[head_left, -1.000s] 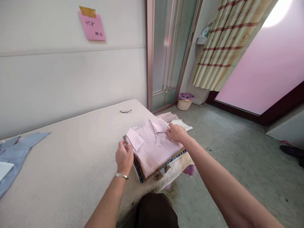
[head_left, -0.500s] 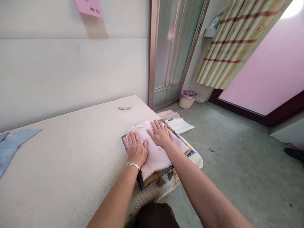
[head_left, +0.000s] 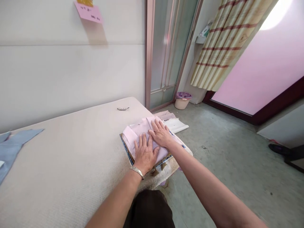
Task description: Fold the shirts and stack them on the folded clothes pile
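By the table's (head_left: 78, 148) edge, both hands (head_left: 145, 155) (head_left: 161, 135) lie on a shirt (head_left: 142, 128).

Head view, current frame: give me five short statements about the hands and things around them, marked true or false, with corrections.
1. The left hand lies palm down on the pink garment. True.
2. The right hand is touching the pink garment. True.
3. The bracelet is on the right wrist. False: the bracelet is on the left wrist.
4. The blue cloth lies under both hands. False: the blue cloth lies apart, at the picture's left edge.
5. The bin stands on the floor. True.
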